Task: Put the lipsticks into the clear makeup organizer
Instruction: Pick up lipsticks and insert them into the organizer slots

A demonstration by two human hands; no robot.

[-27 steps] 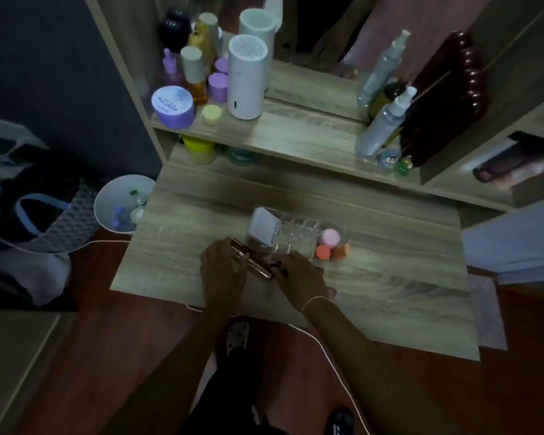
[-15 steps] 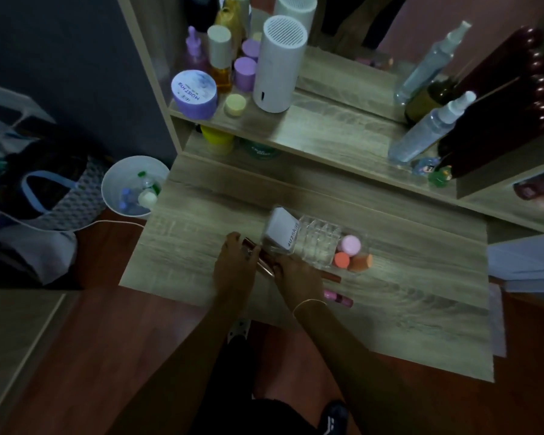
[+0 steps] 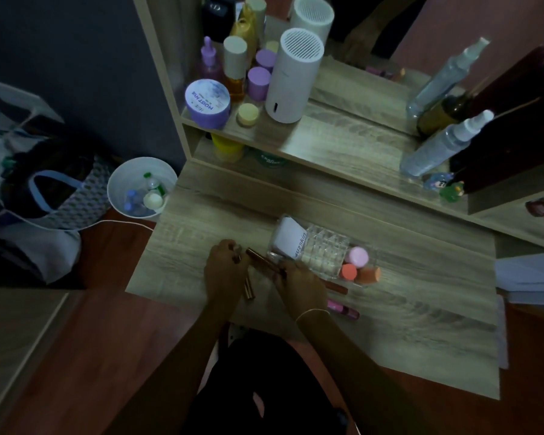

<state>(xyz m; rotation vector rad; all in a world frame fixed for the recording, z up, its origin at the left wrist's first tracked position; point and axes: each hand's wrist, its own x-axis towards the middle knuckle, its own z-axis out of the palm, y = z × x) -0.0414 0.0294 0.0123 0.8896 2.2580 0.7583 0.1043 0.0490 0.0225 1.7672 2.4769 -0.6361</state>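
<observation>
Our right hand (image 3: 299, 282) pinches a brown lipstick (image 3: 264, 262); our left hand (image 3: 225, 271) curls around something small we cannot identify. Just beyond the right hand sits the clear organizer (image 3: 324, 251), its slots apparently empty. We could miss those narrow slots in the dim light. Since earlier, a gold lipstick (image 3: 248, 288) has appeared beside our left hand.

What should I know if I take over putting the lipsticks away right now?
Left hand: closed on a small lipstick near its fingertips.
Right hand: holding a brown lipstick by one end, just in front of the clear organizer.
On the desk: a gold lipstick beside the left hand, a reddish one and a pink one to the right.
Done: no lipstick visibly in the organizer's slots.
Left: all of them.
</observation>
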